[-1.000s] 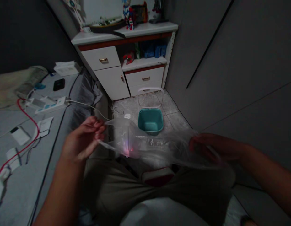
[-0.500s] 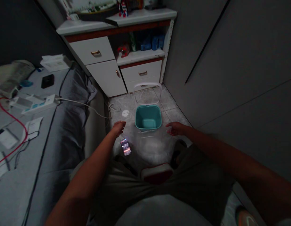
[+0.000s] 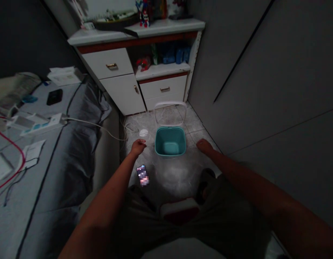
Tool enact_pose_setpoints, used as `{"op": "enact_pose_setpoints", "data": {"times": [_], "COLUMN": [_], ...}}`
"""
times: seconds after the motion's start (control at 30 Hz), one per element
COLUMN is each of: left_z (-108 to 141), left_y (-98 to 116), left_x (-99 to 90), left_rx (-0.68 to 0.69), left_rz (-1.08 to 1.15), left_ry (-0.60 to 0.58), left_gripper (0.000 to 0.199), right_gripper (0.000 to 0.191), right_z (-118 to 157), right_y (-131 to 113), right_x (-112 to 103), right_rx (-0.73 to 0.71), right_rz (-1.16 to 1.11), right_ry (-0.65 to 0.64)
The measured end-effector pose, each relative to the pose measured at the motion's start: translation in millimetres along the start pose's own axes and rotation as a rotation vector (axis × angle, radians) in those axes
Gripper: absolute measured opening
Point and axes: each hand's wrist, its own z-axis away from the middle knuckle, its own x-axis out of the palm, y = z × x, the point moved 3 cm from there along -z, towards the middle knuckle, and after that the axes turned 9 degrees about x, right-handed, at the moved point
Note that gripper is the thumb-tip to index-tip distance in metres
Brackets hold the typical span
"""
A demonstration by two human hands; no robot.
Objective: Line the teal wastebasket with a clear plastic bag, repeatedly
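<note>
A teal plastic bucket [image 3: 170, 135] stands upright on the tiled floor, and only its bare inside shows. Its pale handle [image 3: 170, 103] is raised at the far side. Left of the bucket is my left hand [image 3: 138, 146], holding nothing, with thumb and fingers apart and clear of the rim. My right hand [image 3: 204, 146] hovers to the right of the bucket, also apart from it; its fingers are turned out of sight. Below my left hand a phone [image 3: 142, 175] with a lit screen lies on the floor.
A bed [image 3: 74, 147] with a power strip [image 3: 45, 124] runs along the left. From it a white cable [image 3: 101, 127] trails to the floor near a white disc [image 3: 143, 133]. A white cabinet [image 3: 123, 95] stands ahead, grey panels [image 3: 263, 72] on the right.
The view has tilted, so the bucket sits slightly lower. My right hand has shifted slightly outward from the bucket and turned, hiding its fingers. The left hand stays beside the bucket.
</note>
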Motion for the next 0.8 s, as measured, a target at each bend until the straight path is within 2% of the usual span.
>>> {"op": "enact_pose_setpoints", "data": {"times": [0.1,0.17,0.23,0.33,0.43,0.5,0.6,0.7,0.8], "left_z": [0,3,6,8,7,6,5,4,4], "left_y": [13,21,27,32,35,35,34,32,27], "left_x": [-2.1,-2.2,-2.7,-7.3,-14.5,-17.7,-16.7,-10.0,-1.7], "left_rx": [0.203,0.353,0.422,0.434,0.425,0.407,0.398,0.403,0.406], "left_rz": [-0.217,-0.395,-0.479,-0.486,-0.489,-0.487,-0.482,-0.502,-0.548], "left_ry": [0.015,0.002,-0.021,-0.054,-0.083,-0.111,-0.17,-0.228,-0.274], "left_gripper": [0.035,0.04,0.044,0.041,0.034,0.031,0.031,0.033,0.036], "right_gripper": [0.041,0.05,0.059,0.061,0.044,0.031,0.024,0.04,0.069], "right_z": [-19,-31,-40,-43,-35,-28,-15,3,19], "right_y": [-28,-64,-108,-166,-193,-190,-161,-118,-71], "right_x": [-21,-33,-42,-48,-49,-46,-34,-13,8], "right_rx": [-0.108,-0.18,-0.224,-0.198,-0.114,-0.076,-0.047,-0.037,-0.009], "right_rz": [0.099,0.078,-0.053,-0.265,-0.36,-0.39,-0.451,-0.451,-0.284], "right_ry": [0.192,0.217,0.143,-0.097,-0.261,-0.287,-0.339,-0.423,-0.46]}}
